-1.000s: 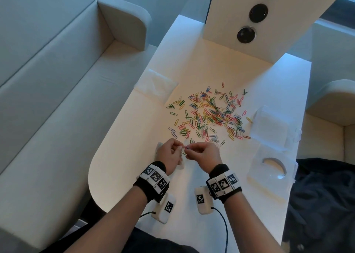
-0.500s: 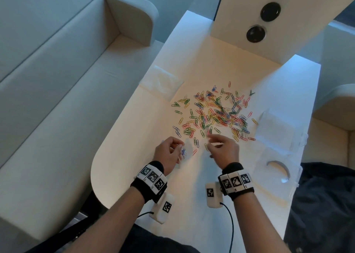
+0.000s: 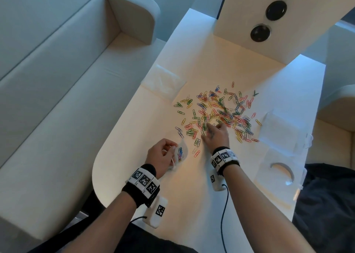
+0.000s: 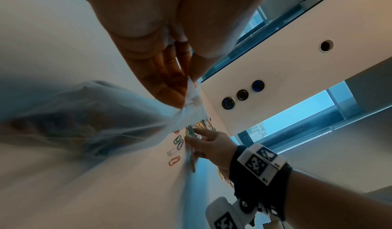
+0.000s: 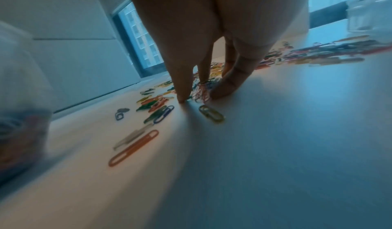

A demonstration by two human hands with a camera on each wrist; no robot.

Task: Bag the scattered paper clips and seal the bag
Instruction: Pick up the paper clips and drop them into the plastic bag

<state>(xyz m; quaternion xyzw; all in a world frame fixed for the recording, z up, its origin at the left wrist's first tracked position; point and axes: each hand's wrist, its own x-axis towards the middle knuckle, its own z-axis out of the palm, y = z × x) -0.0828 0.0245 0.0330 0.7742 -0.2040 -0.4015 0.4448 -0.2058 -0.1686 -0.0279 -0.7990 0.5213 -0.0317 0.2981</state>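
Coloured paper clips [image 3: 221,114] lie scattered in a loose pile mid-table. My left hand [image 3: 171,151] pinches the rim of a small clear bag [image 3: 181,153] near the table's front left, with a few clips inside it. In the left wrist view the fingers [image 4: 169,88] grip the bag's edge [image 4: 191,102]. My right hand [image 3: 208,131] reaches into the near side of the pile. In the right wrist view its thumb [image 5: 182,96] and fingers [image 5: 222,91] touch the table and close round a small clump of clips [image 5: 201,91].
Loose clips [image 5: 135,147] lie between the bag and the pile. Flat clear plastic packets sit at the back left [image 3: 163,82] and right [image 3: 278,133]. A white panel with round black buttons [image 3: 259,32] rises behind. A sofa [image 3: 57,80] flanks the table's left.
The two hands were together at the bag's mouth. The right hand has since moved forward and right into the clip pile, while the left hand stays put holding the bag.
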